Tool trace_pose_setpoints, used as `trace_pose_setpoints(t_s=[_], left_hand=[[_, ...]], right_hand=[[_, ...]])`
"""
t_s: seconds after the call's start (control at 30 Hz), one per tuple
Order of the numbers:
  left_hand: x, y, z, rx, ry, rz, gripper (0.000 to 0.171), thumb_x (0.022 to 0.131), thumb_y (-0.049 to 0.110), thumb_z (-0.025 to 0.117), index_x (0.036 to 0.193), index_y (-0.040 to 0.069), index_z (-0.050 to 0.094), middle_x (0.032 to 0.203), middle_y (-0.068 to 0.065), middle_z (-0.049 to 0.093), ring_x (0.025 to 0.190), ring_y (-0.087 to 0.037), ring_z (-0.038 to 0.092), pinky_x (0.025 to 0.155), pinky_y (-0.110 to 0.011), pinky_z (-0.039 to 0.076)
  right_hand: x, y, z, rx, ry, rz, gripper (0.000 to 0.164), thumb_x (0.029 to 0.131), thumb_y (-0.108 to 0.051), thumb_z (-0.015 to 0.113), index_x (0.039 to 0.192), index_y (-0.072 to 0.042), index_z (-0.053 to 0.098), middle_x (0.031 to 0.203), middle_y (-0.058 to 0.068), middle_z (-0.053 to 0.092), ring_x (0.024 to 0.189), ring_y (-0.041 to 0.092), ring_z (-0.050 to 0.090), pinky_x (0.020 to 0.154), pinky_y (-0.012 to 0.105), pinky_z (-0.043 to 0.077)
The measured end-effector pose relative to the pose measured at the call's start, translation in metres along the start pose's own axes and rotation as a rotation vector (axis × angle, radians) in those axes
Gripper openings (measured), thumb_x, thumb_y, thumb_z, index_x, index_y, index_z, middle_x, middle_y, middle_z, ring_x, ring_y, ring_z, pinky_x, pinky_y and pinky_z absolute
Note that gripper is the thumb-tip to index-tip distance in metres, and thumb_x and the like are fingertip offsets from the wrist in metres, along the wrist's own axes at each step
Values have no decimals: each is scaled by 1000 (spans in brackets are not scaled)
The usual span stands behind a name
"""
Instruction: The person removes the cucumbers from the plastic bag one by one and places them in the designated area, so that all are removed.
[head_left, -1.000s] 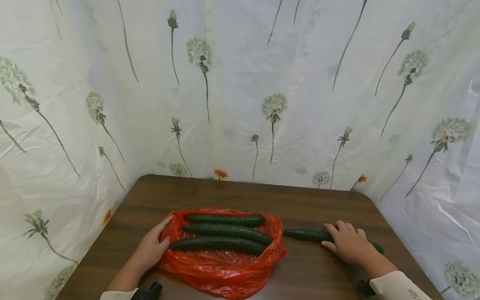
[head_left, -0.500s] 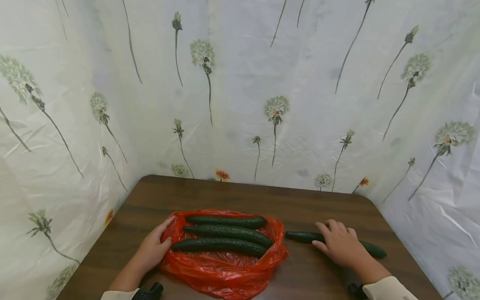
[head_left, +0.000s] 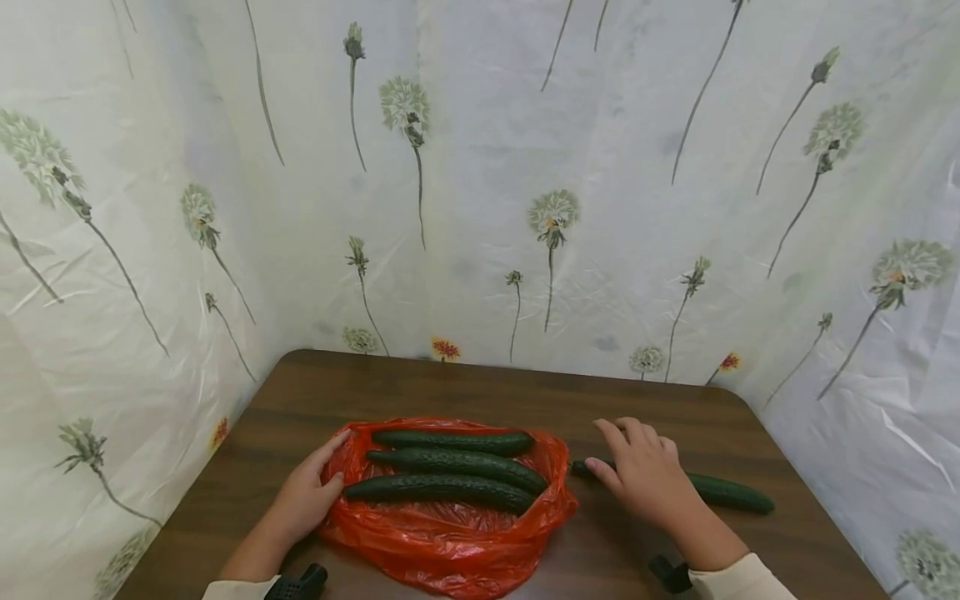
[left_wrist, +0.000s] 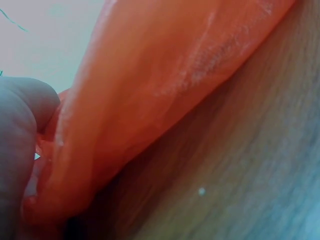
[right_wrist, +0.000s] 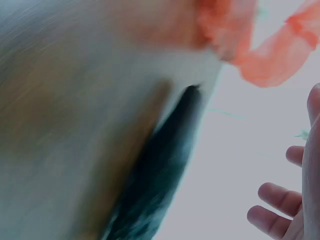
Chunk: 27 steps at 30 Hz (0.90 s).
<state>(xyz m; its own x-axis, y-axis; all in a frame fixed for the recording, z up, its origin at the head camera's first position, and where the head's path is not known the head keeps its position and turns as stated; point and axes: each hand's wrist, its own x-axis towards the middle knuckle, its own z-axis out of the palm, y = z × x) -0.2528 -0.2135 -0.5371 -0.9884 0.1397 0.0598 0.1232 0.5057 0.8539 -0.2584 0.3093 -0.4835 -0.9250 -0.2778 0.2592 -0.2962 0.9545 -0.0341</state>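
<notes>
In the head view my left hand (head_left: 300,504) grips the left rim of a red plastic bag (head_left: 450,550). The left wrist view has my thumb or a finger against the bag's orange-red film (left_wrist: 145,90). Inside the spread bag lie three dark green cucumbers (head_left: 457,460), roughly parallel. Another cucumber (head_left: 731,493) lies on the table, right of the bag. Above its left part hovers my right hand (head_left: 647,475), fingers spread, hiding its middle. The right wrist view shows this cucumber (right_wrist: 160,170) apart from the loosely extended fingers (right_wrist: 280,197).
A brown wooden table (head_left: 420,383) with rounded far corners carries everything. Behind it and at both sides hangs a pale curtain (head_left: 465,183) printed with dandelions. Dark devices sit at both wrists, such as the left one (head_left: 298,581).
My right hand has come off the loose cucumber and moved left and up, towards the bag. More of the cucumber's right end shows. My left hand has stayed on the bag's rim.
</notes>
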Motion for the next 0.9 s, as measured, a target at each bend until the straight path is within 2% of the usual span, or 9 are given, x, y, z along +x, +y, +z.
trace_pose_setpoints(t_s=[0.2,0.43,0.67,0.9], left_hand=[[2,-2,1,-8,8,11,69,100,3,56,164,20,37,167,-20,35,153,-40,34,121,-60,32],[-1,-4,-2,-19,12,7,69,99,2,55,164,21,38,168,-17,36,153,-38,33,121,-59,32],[0,-4,-1,-2,27,14,69,99,2,57,163,21,40,166,-19,38,151,-38,36,119,-59,35],[2,-2,0,-21,21,13,68,100,2,56,163,20,40,166,-20,38,151,-38,36,120,-59,34]], right_hand=[[10,-20,-9,41,31,-15,64,103,-55,57,152,-15,50,140,18,54,122,41,54,87,66,45],[22,-45,-3,70,70,-32,60,100,-50,65,149,-17,53,138,17,54,122,40,54,90,67,45],[27,-76,7,120,91,-33,63,98,-49,68,150,-16,54,140,19,53,124,42,53,92,69,45],[33,-101,-1,160,82,-69,62,98,-50,68,150,-19,53,142,15,51,130,40,50,96,67,44]])
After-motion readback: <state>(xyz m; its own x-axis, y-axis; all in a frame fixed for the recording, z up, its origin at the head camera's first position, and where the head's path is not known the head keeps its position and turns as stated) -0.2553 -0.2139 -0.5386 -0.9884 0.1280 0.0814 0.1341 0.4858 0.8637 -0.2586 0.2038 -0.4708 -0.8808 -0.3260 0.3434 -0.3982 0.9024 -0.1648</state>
